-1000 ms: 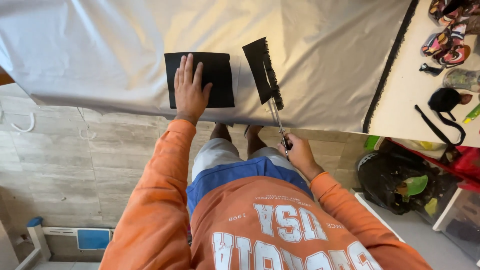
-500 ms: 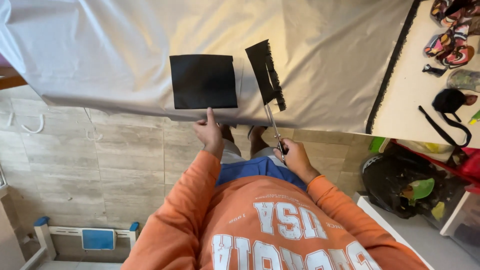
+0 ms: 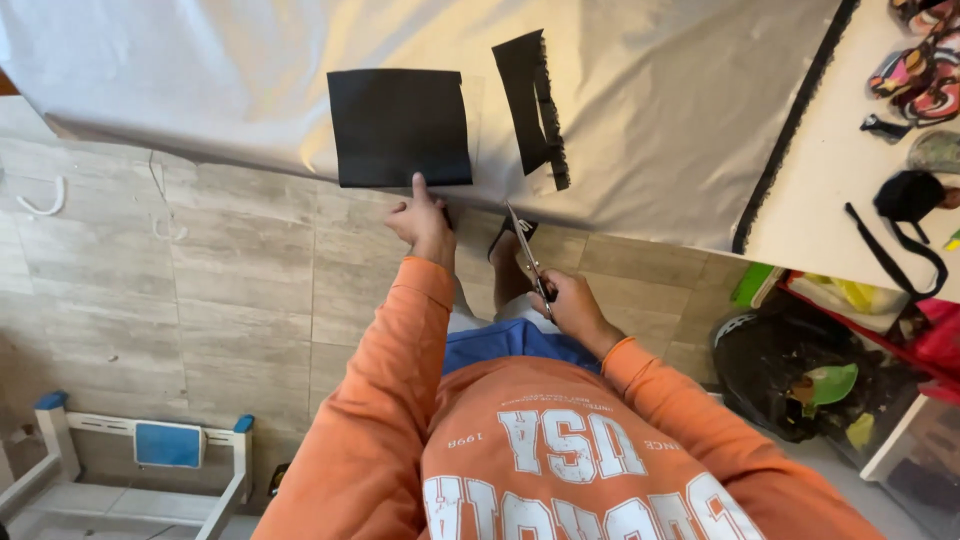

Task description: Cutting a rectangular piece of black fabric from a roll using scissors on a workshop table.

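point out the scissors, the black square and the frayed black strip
scissors [image 3: 527, 255], head view, on the blades
black square [image 3: 400, 127], head view, its middle
frayed black strip [image 3: 527, 100], head view, on the plain cloth beside the fringe

Matt black cloth, that square piece [image 3: 400, 127], flat and smooth, no shine at all. Beside it the narrow black strip [image 3: 530, 100] looks the same dull fabric, one long edge rough and frayed. Under both, the counter [image 3: 650, 110] wears a pale sheet with a soft satin sheen, lightly creased. The scissors [image 3: 528, 258] show bright, glossy metal blades. Orange sleeves, soft matt knit. The floor [image 3: 200, 300] is grey wood-look tile, faintly grained.
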